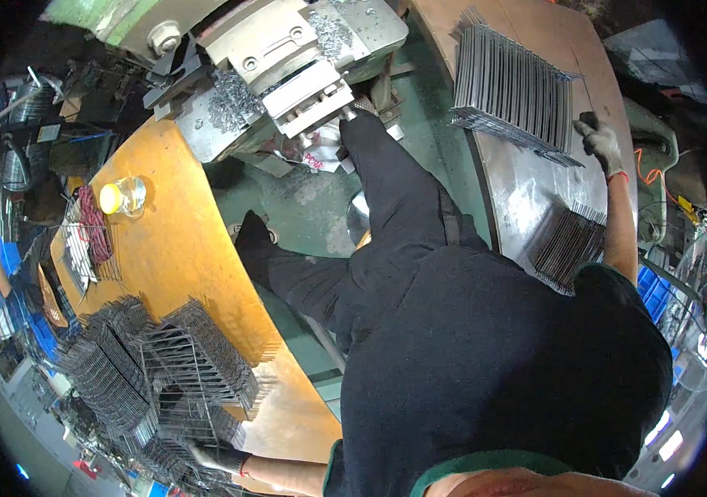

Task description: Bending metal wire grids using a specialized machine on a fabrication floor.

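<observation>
From here I see the left hand (219,457) at the lower left of the frame, by dark wire racks (196,352) on the yellow worktop (173,240). The right hand (601,142), upper right, is beside more grey wire racks (515,91) on the shiny worktop (523,184); I can't tell if either grip is closed.

Wire racks (109,377) on left-side table (173,240)

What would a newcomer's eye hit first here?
The dark wire racks piled on the orange table at lower left, by the gloved left hand. Then the row of grey wire racks on the other table at upper right, near the gloved right hand. At top, the machine, strewn with small metal bits.
</observation>
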